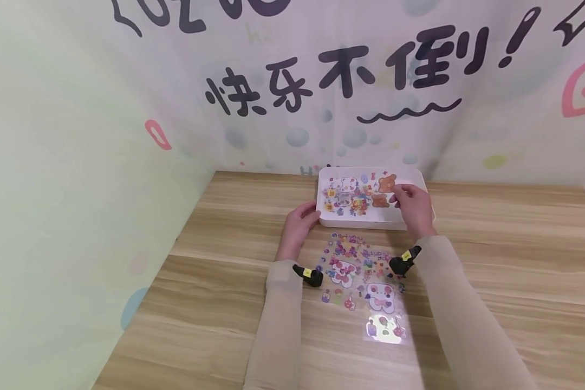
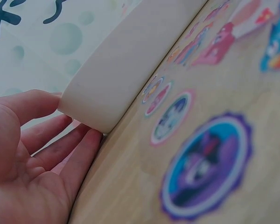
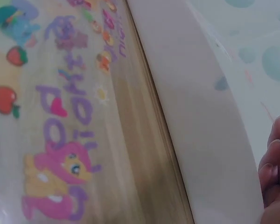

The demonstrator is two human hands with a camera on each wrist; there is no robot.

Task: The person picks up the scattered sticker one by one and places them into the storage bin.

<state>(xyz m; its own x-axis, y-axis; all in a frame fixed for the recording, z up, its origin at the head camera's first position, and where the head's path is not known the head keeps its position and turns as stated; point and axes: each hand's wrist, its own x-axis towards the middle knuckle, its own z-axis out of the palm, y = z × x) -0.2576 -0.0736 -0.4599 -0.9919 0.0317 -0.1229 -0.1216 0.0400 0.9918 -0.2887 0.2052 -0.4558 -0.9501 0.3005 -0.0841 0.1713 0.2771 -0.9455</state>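
Note:
A shallow white tray (image 1: 377,223) stands at the back of the table, with clear sticker sheets (image 1: 359,205) in it. My left hand (image 1: 299,223) holds the tray's front left corner; in the left wrist view the fingertips (image 2: 94,136) rest against the tray's end wall (image 2: 114,77). Over the tray's right part, my right hand (image 1: 414,208) pinches the edge of a clear sticker sheet with brown bears (image 1: 387,184). The right wrist view shows only its curled fingers (image 3: 272,172) behind the tray wall (image 3: 207,112); what they pinch is hidden there.
Two clear sticker sheets with bear and pony pictures lie before the tray, a left one (image 1: 343,273) and a right one (image 1: 380,298), which reflects light. The wood-grain table (image 1: 234,260) meets a printed cloth backdrop (image 1: 273,141) behind the tray. Black wrist cameras (image 1: 314,277) sit on both wrists.

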